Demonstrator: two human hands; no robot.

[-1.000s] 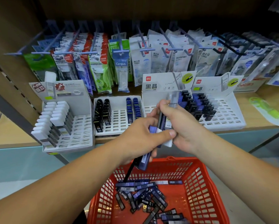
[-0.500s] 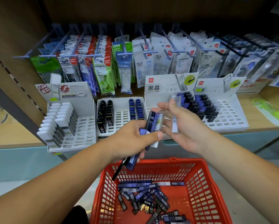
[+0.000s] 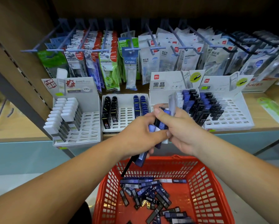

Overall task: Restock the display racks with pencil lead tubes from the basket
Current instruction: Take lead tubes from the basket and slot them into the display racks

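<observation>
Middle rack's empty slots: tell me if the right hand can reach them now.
Likely yes: the empty slots sit uncovered just beyond the left hand, nothing blocking; the right hand holds tubes though.

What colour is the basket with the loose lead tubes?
The basket is red, an open plastic grid; the head view shows it best.

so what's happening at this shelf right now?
A person is mid-restock. Their left hand grips a bundle of blue and black plastic pencil lead tubes above the red plastic mesh basket, where more tubes lie loose. The right hand pinches the top of that bundle, apparently sorting one out. The white slotted display racks on the wooden shelf are only partly filled.
</observation>
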